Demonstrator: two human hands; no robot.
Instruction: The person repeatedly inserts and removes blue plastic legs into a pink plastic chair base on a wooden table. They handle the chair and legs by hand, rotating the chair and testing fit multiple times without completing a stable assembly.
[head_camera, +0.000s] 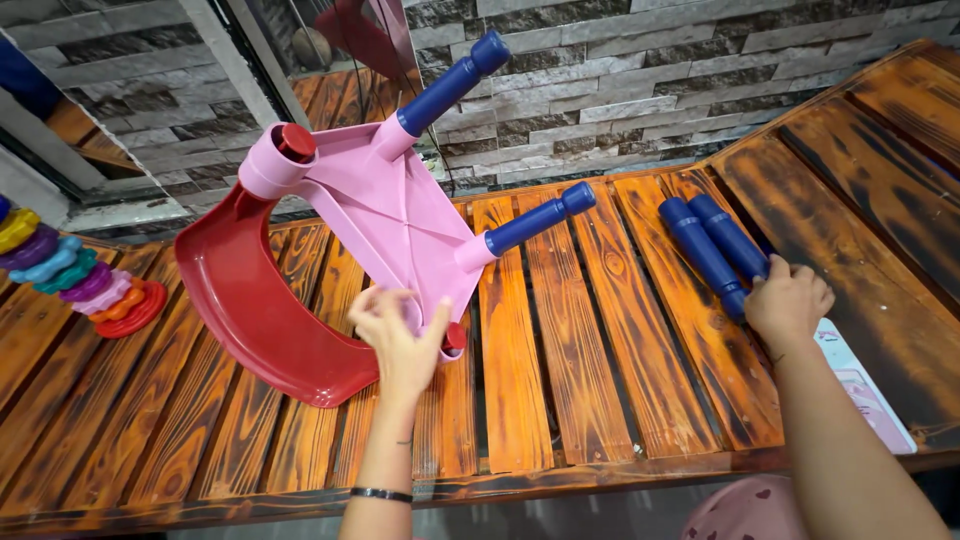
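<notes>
Left hand presses on the near edge of the upturned pink chair seat, fingers spread, no closed grip. Chair lies tilted on the slatted wooden table w/ red backrest down, two blue legs already fitted. Right hand is clenched on the loose blue legs, mid-right of table. Risk, prob.: chair rocks on the curved backrest and slides; loose leg rolls along slats. Open room between the hands; ring stacker far left, near table edge close to the person.
</notes>
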